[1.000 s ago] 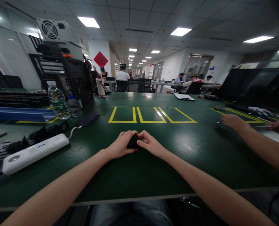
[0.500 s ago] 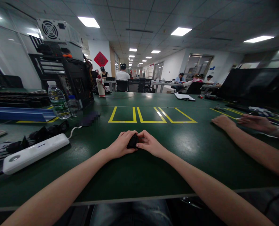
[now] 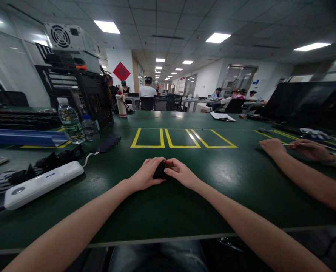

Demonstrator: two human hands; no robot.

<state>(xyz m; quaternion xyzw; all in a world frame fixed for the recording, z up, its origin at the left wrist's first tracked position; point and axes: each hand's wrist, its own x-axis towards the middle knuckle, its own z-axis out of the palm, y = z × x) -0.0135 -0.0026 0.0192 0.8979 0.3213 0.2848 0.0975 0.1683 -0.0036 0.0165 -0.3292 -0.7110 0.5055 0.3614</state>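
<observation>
A small black blocky object (image 3: 159,172) sits between my two hands, low over the green table (image 3: 156,211). Its kind is hard to make out because fingers cover much of it. My left hand (image 3: 145,174) wraps round its left side, with the thumb along the near edge. On the other side my right hand (image 3: 181,172) pinches the right edge, thumb and fingertips against it. Just beyond the hands, yellow tape outlines (image 3: 182,146) mark the tabletop.
To the left lie a white power strip (image 3: 45,185), black cables (image 3: 43,166) and a water bottle (image 3: 70,121), beside a black computer case (image 3: 91,94). At the right, a co-worker's hands (image 3: 272,146) hold a thin tool. A clipboard (image 3: 222,116) lies farther back.
My right thumb has shifted slightly up on the black object; my left hand stays put. The co-worker's hands have moved a little to the right.
</observation>
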